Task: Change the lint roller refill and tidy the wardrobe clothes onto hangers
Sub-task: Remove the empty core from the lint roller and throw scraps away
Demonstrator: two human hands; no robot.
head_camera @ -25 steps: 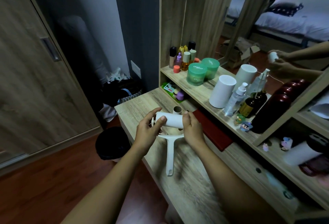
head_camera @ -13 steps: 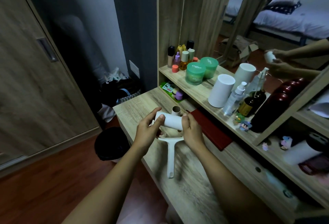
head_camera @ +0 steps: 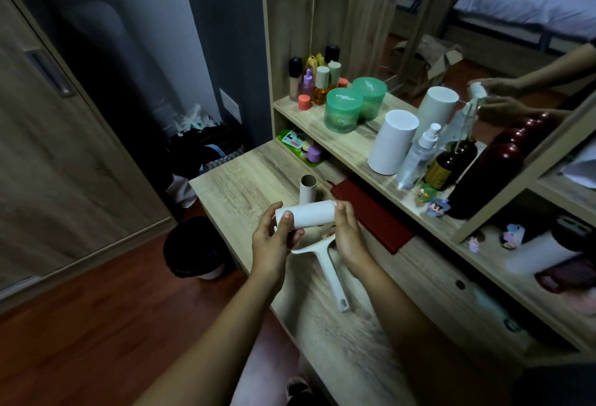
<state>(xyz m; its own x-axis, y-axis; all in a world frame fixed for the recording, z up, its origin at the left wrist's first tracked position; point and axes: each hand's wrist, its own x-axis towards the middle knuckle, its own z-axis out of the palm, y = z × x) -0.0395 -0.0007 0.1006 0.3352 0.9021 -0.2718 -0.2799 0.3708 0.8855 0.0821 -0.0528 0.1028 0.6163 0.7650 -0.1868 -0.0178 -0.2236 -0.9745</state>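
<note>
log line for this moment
left hand: grips refill roll | right hand: holds its other end | roller handle: on desk | empty core: upright

Wooden desk (head_camera: 245, 180): cardboard tube (head_camera: 308, 188) upright; white roller handle (head_camera: 332, 273) lying flat; red pad (head_camera: 371, 212) beside.

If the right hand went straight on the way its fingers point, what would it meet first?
Probably the near corner of the red book, beyond the refill roll the right hand holds; the cardboard tube stands just left of that line. Depth is unclear.
</note>
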